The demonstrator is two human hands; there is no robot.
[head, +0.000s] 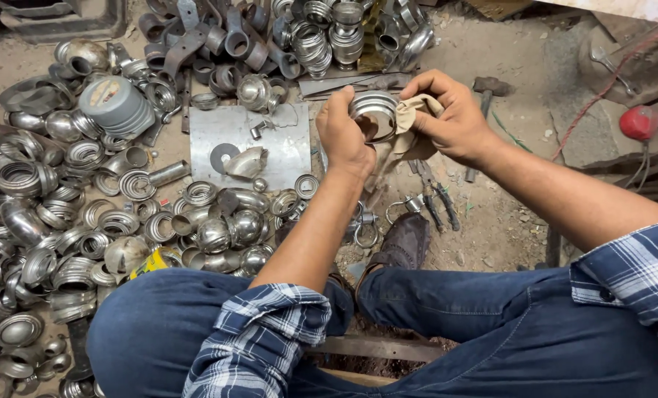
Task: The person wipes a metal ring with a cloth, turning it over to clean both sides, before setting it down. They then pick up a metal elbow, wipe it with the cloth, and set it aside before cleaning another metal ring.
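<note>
My left hand (342, 135) grips a shiny ribbed steel ring (373, 110) by its left side and holds it up above the ground. My right hand (450, 118) presses a beige cloth (410, 121) against the ring's right edge, and the cloth hangs down below it. Both hands sit above my crossed legs in blue jeans.
Heaps of polished steel rings, caps and balls (71, 221) cover the ground on the left and at the top. A flat steel plate (252, 144) lies beside my left hand. Pliers (436, 195), shackles (366, 228) and a hammer (484, 99) lie on the dirt. A red tool (640, 121) sits at right.
</note>
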